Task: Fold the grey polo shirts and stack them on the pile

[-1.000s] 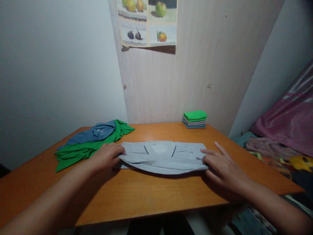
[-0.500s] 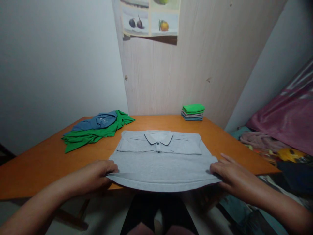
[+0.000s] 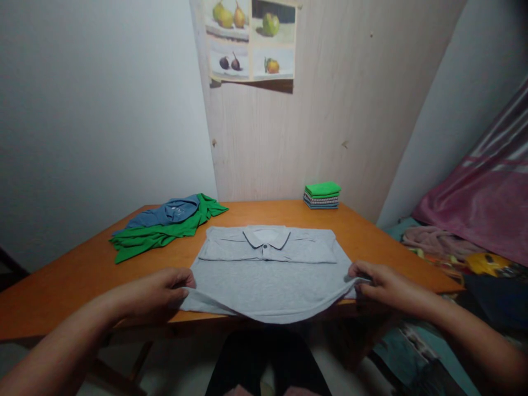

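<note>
A grey polo shirt point(image 3: 268, 269) lies face up on the orange wooden table point(image 3: 82, 275), collar toward the wall, its lower edge hanging over the near edge. My left hand point(image 3: 159, 291) is closed on the shirt's lower left corner. My right hand point(image 3: 377, 281) pinches the lower right corner. The hem sags between the two hands.
A loose blue and green pile of clothes point(image 3: 165, 225) lies at the table's back left. A small stack of folded cloths point(image 3: 322, 195), green on top, stands at the back right by the wooden panel. Bedding and clothes point(image 3: 474, 231) fill the right side.
The folded grey shirt has been opened out toward me and its lower edge now hangs off the near table edge. Both hands moved back with the hem corners.
</note>
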`<state>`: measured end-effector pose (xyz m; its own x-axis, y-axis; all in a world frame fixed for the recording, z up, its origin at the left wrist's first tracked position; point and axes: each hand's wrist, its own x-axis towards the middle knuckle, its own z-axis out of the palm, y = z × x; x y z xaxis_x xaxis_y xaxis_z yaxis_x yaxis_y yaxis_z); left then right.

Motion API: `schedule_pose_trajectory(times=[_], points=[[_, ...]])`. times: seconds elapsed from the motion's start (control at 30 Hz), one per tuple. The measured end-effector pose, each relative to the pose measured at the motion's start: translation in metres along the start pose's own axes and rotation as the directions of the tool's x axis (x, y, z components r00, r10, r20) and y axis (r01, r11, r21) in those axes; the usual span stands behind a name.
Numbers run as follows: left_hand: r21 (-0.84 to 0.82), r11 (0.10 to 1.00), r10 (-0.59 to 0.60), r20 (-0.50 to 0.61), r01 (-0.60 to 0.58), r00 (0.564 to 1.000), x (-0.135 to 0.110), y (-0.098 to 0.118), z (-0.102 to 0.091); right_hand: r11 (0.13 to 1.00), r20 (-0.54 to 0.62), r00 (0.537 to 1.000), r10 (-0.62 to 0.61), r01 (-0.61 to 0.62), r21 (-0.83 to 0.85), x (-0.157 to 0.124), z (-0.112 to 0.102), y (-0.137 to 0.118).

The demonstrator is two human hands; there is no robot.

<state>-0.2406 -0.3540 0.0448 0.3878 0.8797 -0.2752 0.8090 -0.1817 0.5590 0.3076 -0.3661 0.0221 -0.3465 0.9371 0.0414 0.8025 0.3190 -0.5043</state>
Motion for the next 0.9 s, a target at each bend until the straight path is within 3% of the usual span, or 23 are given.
schedule_pose_trajectory(times=[0.17,0.4,0.53,0.73,0.9], points=[[0.053,0.998,-0.021,-0.117,0.028,0.993,0.020,-0.017,0.001,0.996,-0.035,0.998,0.045,-0.043,0.074,0.029,0.009,0.020],[0.010,1.000,-0.022,-0.092,0.023,0.996,0.026,-0.021,0.001,0.996,-0.041,0.997,0.062,-0.060,0.066,0.034,0.016,0.030],[-0.078,0.997,-0.017,-0.057,0.012,0.998,0.025,-0.023,0.000,0.989,-0.050,0.996,0.078,-0.071,0.133,0.029,0.010,0.029],[-0.172,0.985,-0.024,-0.035,0.018,0.999,0.022,-0.020,-0.001,0.934,-0.022,0.978,0.205,-0.189,0.303,0.024,0.006,0.034],[-0.165,0.985,-0.055,-0.007,0.053,0.998,0.020,-0.019,0.001,0.924,-0.005,0.981,0.193,-0.180,0.337,0.022,0.010,0.041]])
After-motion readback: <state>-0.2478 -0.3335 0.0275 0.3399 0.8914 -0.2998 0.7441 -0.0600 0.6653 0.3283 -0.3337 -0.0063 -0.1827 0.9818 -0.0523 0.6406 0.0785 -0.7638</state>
